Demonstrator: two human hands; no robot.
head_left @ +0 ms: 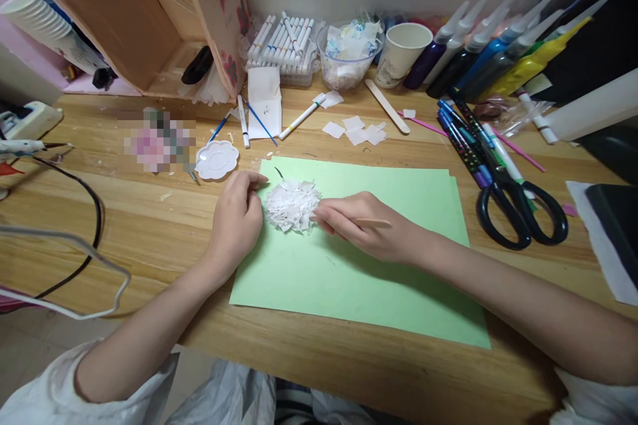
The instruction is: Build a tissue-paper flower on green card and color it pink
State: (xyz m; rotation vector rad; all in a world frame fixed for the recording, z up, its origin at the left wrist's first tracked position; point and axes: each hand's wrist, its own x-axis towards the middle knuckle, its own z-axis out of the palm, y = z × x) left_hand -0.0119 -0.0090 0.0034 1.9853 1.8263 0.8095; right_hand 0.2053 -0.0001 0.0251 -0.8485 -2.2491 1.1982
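In the head view, a clump of crumpled white paper pieces (293, 204) is on a light green sheet (399, 199), with a short dark mark above it. My right hand (361, 222) pinches a flat wooden stick (376, 222), its tip hidden at the clump's right edge. Resting at the green sheet's left edge, my left hand (239, 209) has one digit stretched toward the sheet and the others loosely bent. It lies just left of the clump and grasps nothing visible. A second green sheet peeks out beneath the top one.
Black-handled scissors (521, 212) and pens (461, 139) lie on the right. Behind are loose white paper squares (353, 129), another wooden stick (386, 106), a plastic bowl (343, 70), a paper cup (401, 53) and paint bottles (478, 60). Cables (94, 206) cross the left side.
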